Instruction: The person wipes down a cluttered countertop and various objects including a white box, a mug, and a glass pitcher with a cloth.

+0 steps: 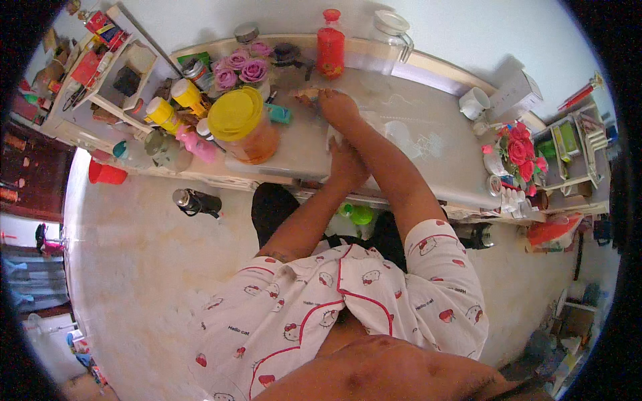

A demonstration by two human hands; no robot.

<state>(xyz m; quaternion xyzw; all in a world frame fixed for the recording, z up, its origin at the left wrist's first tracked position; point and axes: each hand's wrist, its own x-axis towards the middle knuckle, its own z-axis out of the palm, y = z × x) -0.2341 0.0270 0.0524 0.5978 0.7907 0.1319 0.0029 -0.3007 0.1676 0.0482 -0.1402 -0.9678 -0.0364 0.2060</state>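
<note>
My right hand (339,109) reaches over the grey tabletop (441,168), its forearm crossing above my left one. Its fingertips touch a small brown and bluish thing (307,95), too blurred to name; whether they grip it is not clear. Closer to the table's front edge, my left hand (347,159) rests by a pale sheet or cloth (372,123), partly covered by my right forearm. The left fingers are blurred. To their left stand a clear tub of orange contents with a yellow lid (235,114) and a small teal box (278,114).
A red bottle (331,47) and a glass jug (390,42) stand at the back. Purple artificial roses (242,65) and yellow-topped containers (186,93) crowd the left. On the right are a white mug (474,103) and red artificial roses (522,150). A black flask (198,201) is on the floor.
</note>
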